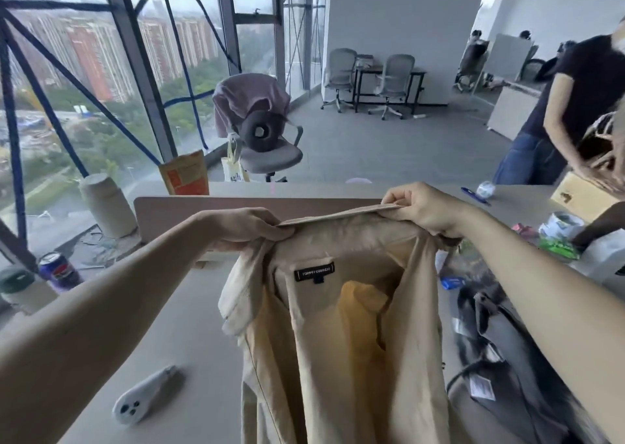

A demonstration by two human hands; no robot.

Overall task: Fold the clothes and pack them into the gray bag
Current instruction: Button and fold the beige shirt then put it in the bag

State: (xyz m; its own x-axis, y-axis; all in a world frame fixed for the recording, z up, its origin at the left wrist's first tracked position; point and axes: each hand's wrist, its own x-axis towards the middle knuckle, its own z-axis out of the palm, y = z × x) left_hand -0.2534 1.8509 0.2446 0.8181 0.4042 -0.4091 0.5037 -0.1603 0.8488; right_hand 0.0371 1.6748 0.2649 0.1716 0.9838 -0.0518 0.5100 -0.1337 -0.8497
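**Head view.** Office floor with full-height windows at 10 o'clock. A pale table (189, 308) runs across the lower half of the field.

I read the beige shirt (338, 359) as held up over the table at centre. It hangs open toward 6 o'clock with its inner label facing the camera, and its hem is out of frame.

- The left hand (247, 228) pinches the collar at its 9 o'clock end, fingers curled over the fabric.
- The right hand (419, 211) grips the collar at its 3 o'clock end, likewise closed on cloth.
- The gray bag (507, 369) lies on the table at 4 o'clock, just beside the hanging shirt. I cannot tell whether its mouth is open.
- A white controller (145, 398) lies at 7 o'clock and a drink can (59, 271) stands at 9 o'clock.
- A second person (575, 98) works at 2 o'clock.

**Judgement:** the shirt is not yet folded.

**Hazards:**
1. Laying the shirt down with the front panels splayed would trap creases. Cause: uneven tension between the two collar grips.
2. The unseen hem may drag across the bag and snag on its straps.
3. A wide sweep toward 9 o'clock could topple the can.
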